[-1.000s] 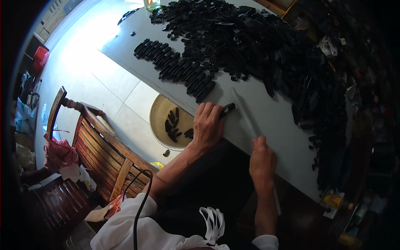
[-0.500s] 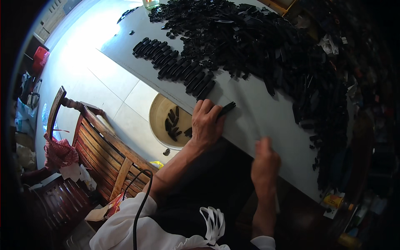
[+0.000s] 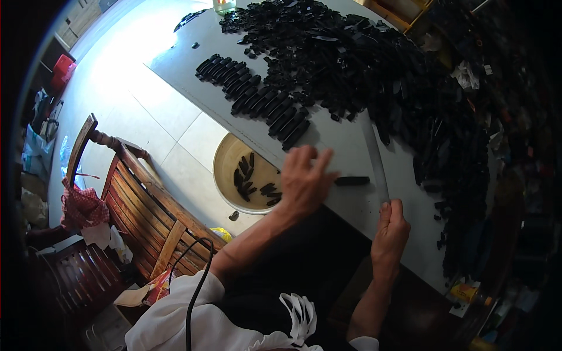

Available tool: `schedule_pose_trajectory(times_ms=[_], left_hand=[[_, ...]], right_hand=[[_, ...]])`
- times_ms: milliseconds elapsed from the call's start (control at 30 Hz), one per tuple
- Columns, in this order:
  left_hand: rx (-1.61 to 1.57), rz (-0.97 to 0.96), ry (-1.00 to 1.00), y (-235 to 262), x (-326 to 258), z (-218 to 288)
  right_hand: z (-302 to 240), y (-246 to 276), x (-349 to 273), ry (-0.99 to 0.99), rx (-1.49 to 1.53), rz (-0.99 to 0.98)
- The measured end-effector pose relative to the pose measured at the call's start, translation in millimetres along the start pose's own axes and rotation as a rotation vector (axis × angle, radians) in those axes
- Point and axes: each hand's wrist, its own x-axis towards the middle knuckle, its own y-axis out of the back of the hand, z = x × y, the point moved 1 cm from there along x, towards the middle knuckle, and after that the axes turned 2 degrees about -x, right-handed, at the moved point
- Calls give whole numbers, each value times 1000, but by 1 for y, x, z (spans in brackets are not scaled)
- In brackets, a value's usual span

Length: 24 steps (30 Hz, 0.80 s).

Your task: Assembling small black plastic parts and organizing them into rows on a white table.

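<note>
On the near edge of the grey table [image 3: 404, 234], my left hand [image 3: 305, 182] is blurred, with its fingers apart. Just right of its thumb is a single black elongated plastic piece [image 3: 352, 181]; whether they touch is unclear. My right hand [image 3: 390, 234] is closed around the lower end of a long, flat grey strip, like a file or blade [image 3: 376, 158]. That strip points away over the table, its far end close to the black heap. Beyond my left hand, similar black pieces [image 3: 275, 109] lie side by side in a slanting row.
A large heap of small black parts [image 3: 363, 64] covers the far and right table. Below the left edge stands a round beige tub [image 3: 219, 184] holding several black pieces. A slatted wooden chair [image 3: 149, 205] is at left; a glass jar [image 3: 224, 6] stands far back.
The black piece, earlier held upright at a slant in my left hand, now lies level beside it. My left fingers have spread. The strip in my right hand has slowed from a blur.
</note>
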Motion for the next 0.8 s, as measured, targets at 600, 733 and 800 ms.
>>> schedule_pose_trajectory(times_ms=[600,733,800], left_hand=[[-55,119,6,-4,7,-18],[-67,116,21,-4,8,-20],[-91,111,11,-3,10,-20]], right_hand=[[-33,-5,9,36,-174,-101],[-33,-13,19,-3,-376,-329],[-29,-7,19,-66,-329,-328]])
